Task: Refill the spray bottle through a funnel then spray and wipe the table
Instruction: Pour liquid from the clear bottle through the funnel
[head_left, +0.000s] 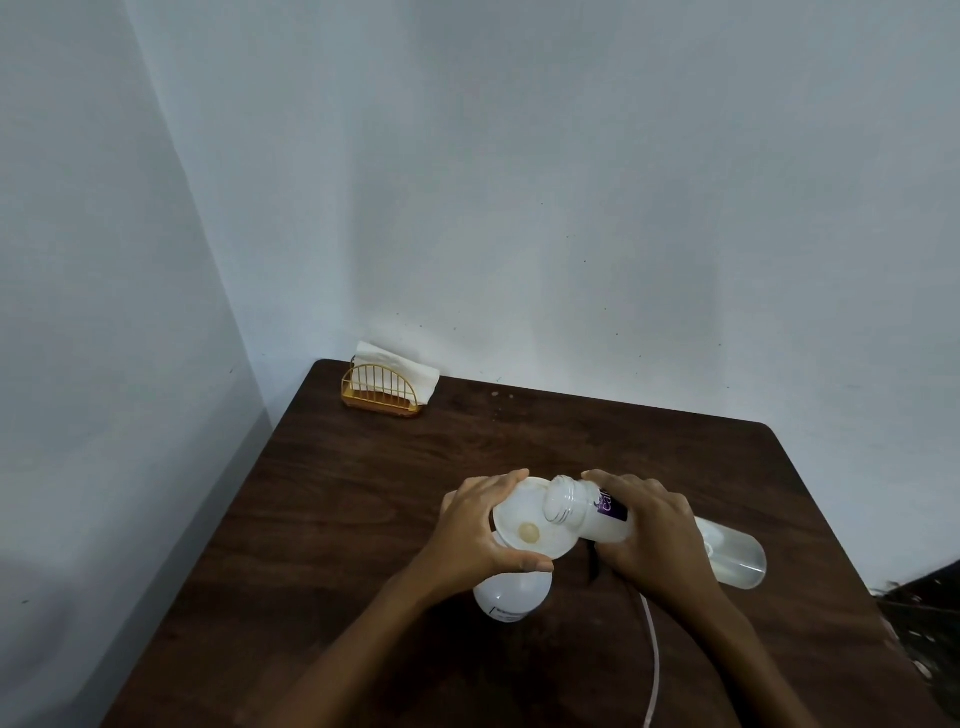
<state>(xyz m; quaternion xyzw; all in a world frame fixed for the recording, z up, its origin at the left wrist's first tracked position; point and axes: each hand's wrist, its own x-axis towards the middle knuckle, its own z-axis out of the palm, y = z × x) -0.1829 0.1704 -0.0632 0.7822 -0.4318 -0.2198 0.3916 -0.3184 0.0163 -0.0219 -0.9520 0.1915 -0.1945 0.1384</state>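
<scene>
left hand (475, 530) curled round funnel (519, 506) rim, right hand (652, 532) curled round tilted refill bottle (579, 512)

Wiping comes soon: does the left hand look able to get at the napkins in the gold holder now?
Probably not yet: the left hand grips the funnel while the right hand tilts the refill bottle over it. Nothing stands between that hand and the napkins, though.

plain indoor room corner, looks like a home dining spot
dark wood table (363, 493) pushed into the far left corner of bare white walls (519, 182); gold wire napkin holder (379, 400) with paper napkins (400, 369) at its far left.
</scene>
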